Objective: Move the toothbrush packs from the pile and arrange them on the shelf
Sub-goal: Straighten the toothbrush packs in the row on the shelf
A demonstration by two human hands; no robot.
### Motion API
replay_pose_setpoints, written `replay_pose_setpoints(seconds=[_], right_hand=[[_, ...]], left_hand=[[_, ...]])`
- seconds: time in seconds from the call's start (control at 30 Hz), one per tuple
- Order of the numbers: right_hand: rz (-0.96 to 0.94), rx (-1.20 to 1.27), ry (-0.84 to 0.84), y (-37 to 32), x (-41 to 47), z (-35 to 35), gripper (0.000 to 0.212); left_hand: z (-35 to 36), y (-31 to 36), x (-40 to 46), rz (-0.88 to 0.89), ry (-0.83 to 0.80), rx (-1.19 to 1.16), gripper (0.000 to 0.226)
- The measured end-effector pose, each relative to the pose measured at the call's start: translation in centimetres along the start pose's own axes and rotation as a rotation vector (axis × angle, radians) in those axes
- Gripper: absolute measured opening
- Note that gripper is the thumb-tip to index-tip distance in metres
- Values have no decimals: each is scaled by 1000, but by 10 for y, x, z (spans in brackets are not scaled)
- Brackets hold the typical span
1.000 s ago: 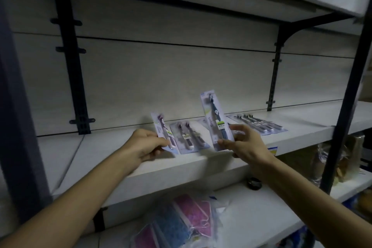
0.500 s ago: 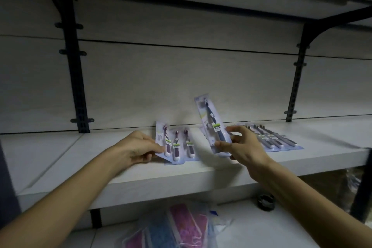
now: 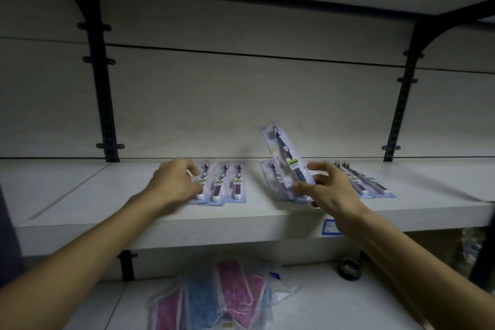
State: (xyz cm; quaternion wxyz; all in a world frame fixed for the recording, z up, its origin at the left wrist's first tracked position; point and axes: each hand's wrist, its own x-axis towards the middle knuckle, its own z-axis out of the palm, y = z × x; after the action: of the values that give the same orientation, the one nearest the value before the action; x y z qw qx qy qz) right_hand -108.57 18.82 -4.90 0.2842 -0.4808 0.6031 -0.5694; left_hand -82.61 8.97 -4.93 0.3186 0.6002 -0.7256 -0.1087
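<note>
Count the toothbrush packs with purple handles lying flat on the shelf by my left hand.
3. They lie side by side on the shelf: the leftmost pack under the left hand, the middle pack, and the right pack. More may lie hidden beneath.

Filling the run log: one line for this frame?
left hand: on purple packs | right hand: pinching tilted blue pack | shelf: arranging unfinished
</note>
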Motion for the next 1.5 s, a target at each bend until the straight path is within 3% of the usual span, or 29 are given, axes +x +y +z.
replay_pose_setpoints(seconds=[0.1, 0.33, 0.73, 1.0, 1.23, 1.5], right_hand=[[1, -18, 55, 4, -2, -18, 50], [-2, -61, 126, 13, -3, -40, 53], [-6, -313, 168, 16, 18, 31, 36], [-72, -624, 146, 22, 31, 66, 30], [-135, -849, 222, 26, 30, 78, 19], [-177, -844, 246, 31, 33, 73, 18]], left_hand=[[9, 18, -4, 118, 86, 70, 27], [31, 47, -9, 298, 119, 140, 28], [19, 23, 9, 326, 114, 124, 26], [1, 0, 19, 361, 108, 112, 25], [1, -9, 22, 386, 86, 75, 26], [5, -9, 18, 406, 69, 48, 25]])
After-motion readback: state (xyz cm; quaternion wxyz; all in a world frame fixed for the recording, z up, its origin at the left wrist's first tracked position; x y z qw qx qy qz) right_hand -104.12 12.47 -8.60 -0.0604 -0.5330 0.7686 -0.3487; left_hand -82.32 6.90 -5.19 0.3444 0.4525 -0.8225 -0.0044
